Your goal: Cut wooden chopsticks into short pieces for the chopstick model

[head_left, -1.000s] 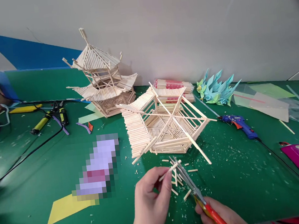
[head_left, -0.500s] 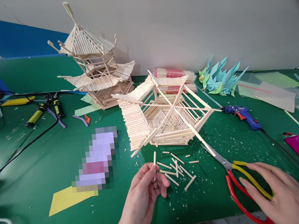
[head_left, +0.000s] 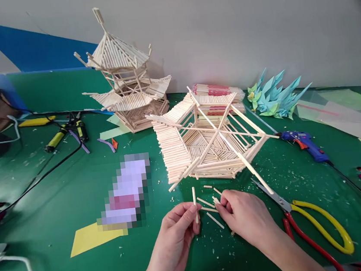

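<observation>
My left hand [head_left: 179, 227] pinches a short round wooden stick [head_left: 194, 197], held upright between thumb and fingers. Over the small pile of cut sticks [head_left: 215, 220], my right hand [head_left: 246, 215] has its thumb and fingertips closed on the pale end of another short stick [head_left: 216, 200]; most of that one is hidden. Just beyond both hands stands a half-roofed wooden stick model [head_left: 172, 153], its left and back roof panels covered with sticks and bare beams elsewhere. Scissors [head_left: 284, 205] with one red and one yellow handle lie to the right of my right hand.
Behind is a taller stick pagoda [head_left: 122, 57]. A blue glue gun [head_left: 308, 145] rests at the right, below blue folded paper [head_left: 277, 96]. Wire strippers [head_left: 65, 131], a blurred-out phone-like rectangle [head_left: 126, 194] and yellow paper [head_left: 91, 239] lie left. Packed sticks [head_left: 214, 89] sit behind.
My right hand has left the scissors' handles and moved left to the cut sticks, closing on one. My left hand still holds its stick. The whole view has shifted slightly.
</observation>
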The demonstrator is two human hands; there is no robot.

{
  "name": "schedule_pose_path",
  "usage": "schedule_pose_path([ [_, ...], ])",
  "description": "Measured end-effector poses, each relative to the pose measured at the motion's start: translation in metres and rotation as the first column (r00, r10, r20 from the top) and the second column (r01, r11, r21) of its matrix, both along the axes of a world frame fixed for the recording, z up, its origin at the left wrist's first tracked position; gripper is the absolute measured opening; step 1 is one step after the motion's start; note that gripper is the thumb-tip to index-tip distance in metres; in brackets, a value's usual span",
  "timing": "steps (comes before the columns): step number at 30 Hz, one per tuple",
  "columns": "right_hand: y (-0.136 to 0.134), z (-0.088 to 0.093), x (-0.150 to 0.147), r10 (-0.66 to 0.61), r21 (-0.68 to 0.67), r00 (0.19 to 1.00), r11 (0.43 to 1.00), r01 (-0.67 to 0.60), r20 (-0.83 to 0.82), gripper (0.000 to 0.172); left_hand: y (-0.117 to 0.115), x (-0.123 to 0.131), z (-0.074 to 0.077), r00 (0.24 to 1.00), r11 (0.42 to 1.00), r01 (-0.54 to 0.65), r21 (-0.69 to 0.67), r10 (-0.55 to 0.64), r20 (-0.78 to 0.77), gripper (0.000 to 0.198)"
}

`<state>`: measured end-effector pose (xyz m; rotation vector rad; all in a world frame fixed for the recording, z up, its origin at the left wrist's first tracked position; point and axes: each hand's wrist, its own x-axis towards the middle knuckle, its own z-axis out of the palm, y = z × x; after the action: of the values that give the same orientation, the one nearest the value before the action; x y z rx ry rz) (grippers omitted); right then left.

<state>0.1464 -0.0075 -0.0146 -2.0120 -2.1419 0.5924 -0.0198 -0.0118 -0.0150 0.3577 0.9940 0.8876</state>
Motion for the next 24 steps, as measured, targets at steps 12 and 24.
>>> schedule_pose_path([
  [12, 0.0, 0.022, 0.002, -0.179, -0.284, 0.684, 0.958, -0.043, -0.707, 0.022, 0.006, 0.007, 0.01, 0.989, 0.991, 0.124, 0.058, -0.119, -0.085, 0.016],
  [24, -0.002, 0.023, -0.001, -0.241, -0.279, 0.485, 0.96, -0.006, -0.84, 0.019, 0.008, 0.017, 0.015, 0.958, 0.96, 0.244, 0.136, -0.217, -0.19, 0.019],
])
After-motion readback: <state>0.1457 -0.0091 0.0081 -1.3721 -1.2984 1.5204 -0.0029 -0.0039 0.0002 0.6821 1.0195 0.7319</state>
